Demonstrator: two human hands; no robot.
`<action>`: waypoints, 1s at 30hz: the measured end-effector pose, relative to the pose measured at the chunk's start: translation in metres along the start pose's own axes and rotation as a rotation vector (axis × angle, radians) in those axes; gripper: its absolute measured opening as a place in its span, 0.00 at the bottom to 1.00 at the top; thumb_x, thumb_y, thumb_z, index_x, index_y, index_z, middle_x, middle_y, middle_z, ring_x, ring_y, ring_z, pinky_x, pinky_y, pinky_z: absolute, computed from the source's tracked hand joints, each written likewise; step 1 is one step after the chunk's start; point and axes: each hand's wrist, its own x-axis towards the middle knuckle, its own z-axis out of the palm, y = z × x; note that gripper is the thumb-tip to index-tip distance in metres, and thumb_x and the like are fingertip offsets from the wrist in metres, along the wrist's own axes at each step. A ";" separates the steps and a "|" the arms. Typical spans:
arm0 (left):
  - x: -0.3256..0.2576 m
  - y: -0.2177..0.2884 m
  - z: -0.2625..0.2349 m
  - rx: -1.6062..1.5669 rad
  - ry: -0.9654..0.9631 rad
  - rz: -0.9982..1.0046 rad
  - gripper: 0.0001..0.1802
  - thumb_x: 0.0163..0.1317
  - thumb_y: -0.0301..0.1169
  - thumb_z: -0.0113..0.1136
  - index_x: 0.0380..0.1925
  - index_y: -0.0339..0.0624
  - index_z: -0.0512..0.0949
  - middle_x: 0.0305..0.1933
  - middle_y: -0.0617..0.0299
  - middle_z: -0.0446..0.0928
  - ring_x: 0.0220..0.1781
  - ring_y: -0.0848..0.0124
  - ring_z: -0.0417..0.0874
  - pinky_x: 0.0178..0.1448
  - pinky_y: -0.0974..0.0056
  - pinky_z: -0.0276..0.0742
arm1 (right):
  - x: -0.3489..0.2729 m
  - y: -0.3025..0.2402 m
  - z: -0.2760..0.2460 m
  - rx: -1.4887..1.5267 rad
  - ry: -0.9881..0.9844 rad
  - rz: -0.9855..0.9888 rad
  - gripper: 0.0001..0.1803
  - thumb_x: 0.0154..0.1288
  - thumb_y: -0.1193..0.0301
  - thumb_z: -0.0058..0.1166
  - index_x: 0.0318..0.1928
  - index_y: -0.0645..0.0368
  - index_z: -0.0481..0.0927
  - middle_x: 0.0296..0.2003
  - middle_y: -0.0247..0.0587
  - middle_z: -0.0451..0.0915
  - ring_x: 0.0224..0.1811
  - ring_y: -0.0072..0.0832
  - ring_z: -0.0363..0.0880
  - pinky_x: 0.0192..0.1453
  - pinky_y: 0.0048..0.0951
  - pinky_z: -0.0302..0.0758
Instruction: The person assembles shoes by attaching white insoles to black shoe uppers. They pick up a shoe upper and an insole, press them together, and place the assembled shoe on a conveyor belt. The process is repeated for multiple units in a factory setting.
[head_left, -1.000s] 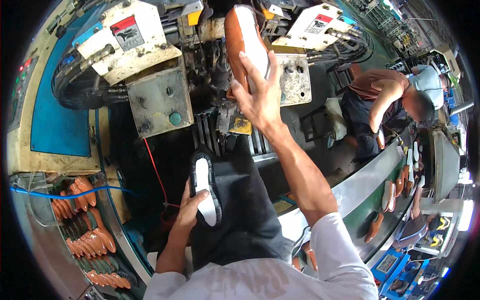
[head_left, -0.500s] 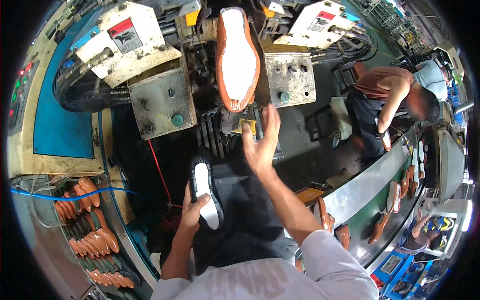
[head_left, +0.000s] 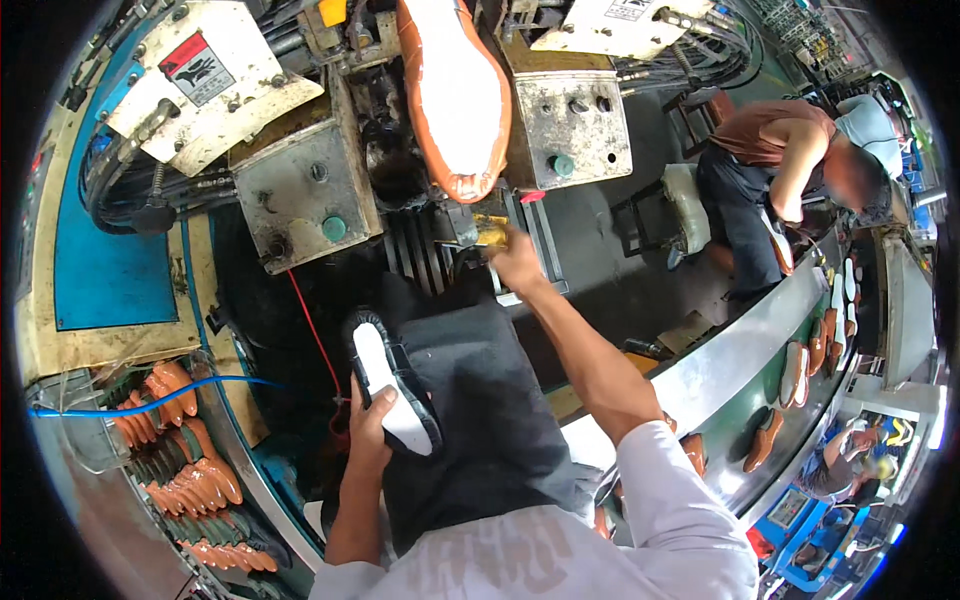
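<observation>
My left hand (head_left: 373, 425) grips a black shoe upper (head_left: 424, 392) with its white underside (head_left: 382, 375) turned up, the thumb pressed on that underside. It is held over my dark apron (head_left: 480, 400). A brown shoe (head_left: 425, 110) with a white bottom sits sole-up in the machine ahead, its rounded end toward me. Just below that end, my right hand (head_left: 516, 263) reaches forward with curled fingers at a yellow piece (head_left: 490, 231) beside a grey block. The fingertips are partly hidden, and what they hold is unclear.
Metal control boxes (head_left: 305, 195) (head_left: 570, 130) flank the brown shoe. At left, several brown and green shoe uppers (head_left: 205, 475) stand in rows. A conveyor (head_left: 725, 395) with shoes runs along the right; a bent-over person (head_left: 770, 190) sits beyond it. A red cord (head_left: 312, 325) hangs at left.
My right hand has gone from spread fingers to curled ones at the yellow piece. The black shoe upper has shifted slightly left with my left hand. The view has shifted a little.
</observation>
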 end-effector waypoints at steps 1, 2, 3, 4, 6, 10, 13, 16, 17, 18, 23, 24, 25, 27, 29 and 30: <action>-0.001 -0.001 0.003 -0.044 -0.029 0.003 0.45 0.66 0.29 0.65 0.81 0.43 0.57 0.60 0.51 0.78 0.57 0.55 0.86 0.63 0.50 0.86 | 0.002 -0.001 -0.017 0.071 0.174 -0.194 0.32 0.65 0.78 0.59 0.70 0.70 0.75 0.62 0.62 0.84 0.66 0.44 0.84 0.72 0.39 0.77; 0.001 -0.001 0.003 -0.020 -0.014 0.017 0.43 0.67 0.30 0.62 0.80 0.41 0.57 0.60 0.48 0.78 0.56 0.52 0.87 0.62 0.48 0.87 | 0.002 -0.020 -0.035 0.144 0.331 -0.397 0.31 0.67 0.84 0.53 0.71 0.72 0.74 0.64 0.61 0.83 0.69 0.42 0.82 0.75 0.36 0.75; -0.002 -0.002 0.003 0.011 -0.002 0.019 0.41 0.67 0.31 0.60 0.79 0.39 0.57 0.60 0.44 0.79 0.55 0.49 0.88 0.61 0.46 0.88 | 0.009 -0.034 -0.056 0.079 0.281 -0.439 0.33 0.66 0.85 0.50 0.73 0.72 0.73 0.66 0.61 0.82 0.71 0.43 0.81 0.77 0.37 0.73; -0.006 -0.001 0.004 0.050 0.003 0.016 0.39 0.68 0.32 0.57 0.78 0.38 0.58 0.60 0.41 0.80 0.54 0.46 0.89 0.59 0.43 0.90 | 0.014 -0.042 -0.071 0.016 0.239 -0.474 0.35 0.65 0.87 0.47 0.75 0.71 0.71 0.68 0.60 0.80 0.73 0.44 0.79 0.79 0.37 0.71; -0.006 0.002 0.010 0.027 -0.023 0.031 0.39 0.68 0.32 0.59 0.77 0.38 0.58 0.59 0.41 0.79 0.52 0.45 0.90 0.59 0.42 0.90 | 0.015 -0.045 -0.063 0.256 0.008 -0.306 0.39 0.64 0.86 0.49 0.78 0.68 0.67 0.73 0.60 0.76 0.78 0.44 0.73 0.82 0.38 0.67; -0.005 0.001 0.008 -0.035 -0.034 0.049 0.39 0.69 0.32 0.60 0.77 0.39 0.58 0.59 0.42 0.79 0.52 0.45 0.90 0.59 0.42 0.90 | 0.030 -0.080 -0.014 0.458 -0.184 -0.391 0.44 0.61 0.80 0.55 0.80 0.66 0.63 0.75 0.63 0.72 0.77 0.46 0.73 0.79 0.41 0.68; -0.011 -0.002 0.004 -0.029 0.000 0.042 0.39 0.70 0.33 0.61 0.77 0.39 0.57 0.58 0.42 0.79 0.52 0.44 0.90 0.59 0.41 0.90 | 0.028 -0.099 0.001 0.150 -0.057 -0.347 0.31 0.62 0.72 0.58 0.67 0.67 0.75 0.54 0.64 0.86 0.61 0.55 0.84 0.69 0.44 0.77; -0.009 -0.010 -0.001 -0.075 0.025 0.095 0.38 0.70 0.34 0.61 0.76 0.38 0.58 0.58 0.41 0.79 0.52 0.45 0.90 0.59 0.40 0.90 | -0.005 -0.108 -0.006 0.089 0.036 -0.267 0.30 0.60 0.70 0.59 0.63 0.69 0.78 0.56 0.64 0.86 0.60 0.56 0.86 0.67 0.46 0.78; -0.009 -0.011 -0.002 -0.083 0.017 0.100 0.38 0.70 0.34 0.61 0.76 0.38 0.58 0.58 0.41 0.79 0.52 0.45 0.90 0.59 0.40 0.90 | -0.019 -0.104 -0.018 0.175 -0.013 -0.304 0.34 0.57 0.71 0.59 0.66 0.69 0.77 0.59 0.66 0.85 0.65 0.54 0.84 0.71 0.44 0.77; -0.005 -0.008 0.004 -0.074 -0.016 0.096 0.37 0.70 0.35 0.61 0.76 0.37 0.59 0.58 0.41 0.79 0.53 0.45 0.90 0.59 0.40 0.90 | -0.019 -0.066 -0.020 0.124 0.104 -0.484 0.34 0.56 0.74 0.58 0.66 0.69 0.79 0.61 0.66 0.84 0.69 0.53 0.82 0.75 0.44 0.76; -0.007 -0.006 0.004 -0.076 0.010 0.071 0.33 0.73 0.31 0.57 0.75 0.35 0.61 0.59 0.42 0.79 0.55 0.45 0.89 0.62 0.40 0.89 | -0.113 -0.131 -0.073 -0.183 0.199 -1.272 0.23 0.55 0.74 0.65 0.53 0.64 0.87 0.58 0.50 0.85 0.66 0.50 0.81 0.74 0.55 0.75; -0.005 -0.013 -0.008 -0.030 -0.031 0.079 0.33 0.73 0.32 0.57 0.75 0.36 0.61 0.59 0.43 0.80 0.56 0.46 0.88 0.63 0.41 0.89 | -0.116 -0.162 -0.091 -0.201 0.308 -1.296 0.29 0.57 0.71 0.67 0.61 0.62 0.84 0.66 0.53 0.78 0.71 0.56 0.75 0.76 0.60 0.70; -0.005 -0.017 -0.012 -0.047 -0.024 0.104 0.33 0.73 0.32 0.57 0.76 0.37 0.61 0.60 0.44 0.79 0.56 0.47 0.88 0.62 0.42 0.89 | -0.111 -0.186 -0.097 -0.311 0.444 -1.262 0.33 0.59 0.67 0.69 0.67 0.56 0.81 0.73 0.58 0.70 0.77 0.61 0.66 0.79 0.63 0.64; -0.006 -0.020 -0.009 -0.069 -0.034 0.141 0.35 0.74 0.31 0.58 0.77 0.39 0.60 0.61 0.45 0.78 0.58 0.49 0.87 0.62 0.43 0.89 | -0.081 -0.222 -0.096 -0.407 0.481 -1.132 0.37 0.59 0.64 0.71 0.71 0.50 0.79 0.76 0.67 0.62 0.81 0.67 0.56 0.82 0.62 0.61; -0.007 -0.019 -0.002 -0.079 -0.047 0.176 0.36 0.73 0.30 0.59 0.79 0.41 0.59 0.63 0.47 0.77 0.60 0.51 0.86 0.63 0.45 0.88 | -0.056 -0.225 -0.075 -0.460 0.496 -1.070 0.39 0.59 0.64 0.72 0.73 0.50 0.77 0.77 0.71 0.59 0.81 0.71 0.54 0.83 0.62 0.61; -0.008 -0.017 -0.001 -0.075 -0.036 0.166 0.38 0.73 0.29 0.60 0.80 0.43 0.58 0.65 0.50 0.76 0.62 0.54 0.83 0.66 0.48 0.85 | -0.049 -0.224 -0.063 -0.444 0.530 -1.068 0.40 0.59 0.65 0.71 0.74 0.50 0.76 0.78 0.71 0.58 0.81 0.73 0.52 0.83 0.63 0.60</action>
